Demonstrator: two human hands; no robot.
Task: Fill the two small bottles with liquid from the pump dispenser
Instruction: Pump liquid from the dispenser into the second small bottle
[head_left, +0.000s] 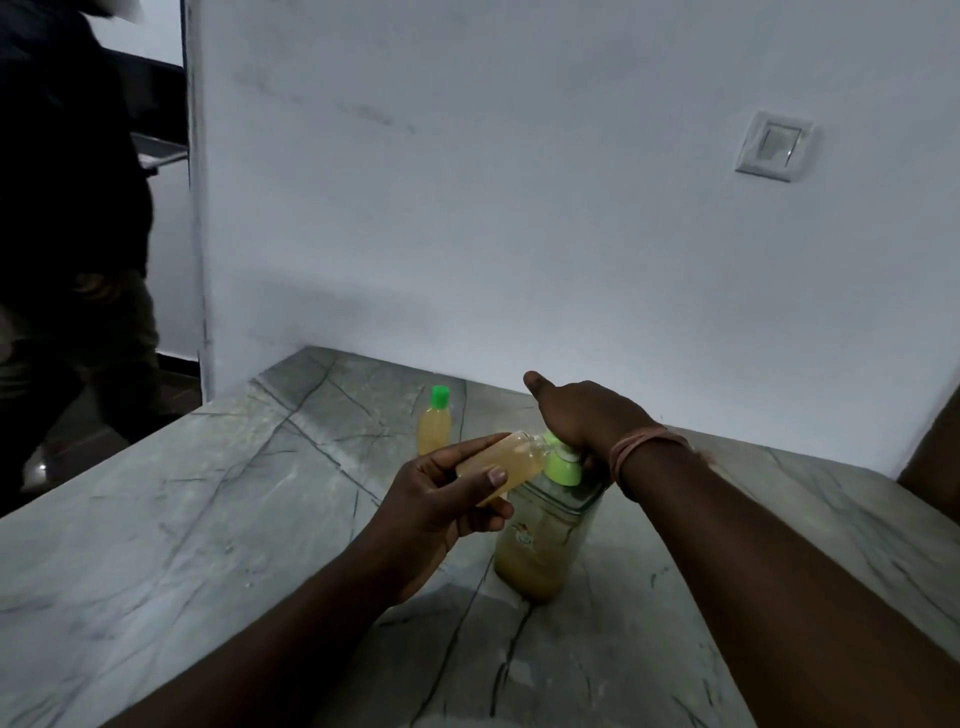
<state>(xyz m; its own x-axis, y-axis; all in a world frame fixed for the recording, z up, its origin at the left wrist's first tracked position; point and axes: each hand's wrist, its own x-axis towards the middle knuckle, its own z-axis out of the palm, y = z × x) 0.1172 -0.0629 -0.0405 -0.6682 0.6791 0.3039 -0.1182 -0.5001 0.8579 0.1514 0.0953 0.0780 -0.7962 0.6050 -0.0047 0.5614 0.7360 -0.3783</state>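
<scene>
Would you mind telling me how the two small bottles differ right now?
The capped bottle stands upright on the counter with its green cap on; the held bottle is tilted, uncapped, gripped by the left hand, with its mouth at the pump dispenser. Both hold yellowish liquid.

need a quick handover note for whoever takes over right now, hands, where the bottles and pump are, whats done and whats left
Left hand: grips the uncapped small bottle, tilted, its mouth at the nozzle of the pump dispenser. It already holds yellowish liquid.
Right hand: rests on top of the pump head, thumb stretched out.
Pump dispenser stands on the marble counter, liquid low in it.
Capped small bottle stands behind, green cap on, looks filled.
Done: one bottle, apparently.
Left: finish filling the held bottle and cap it; its cap is not in view.
</scene>
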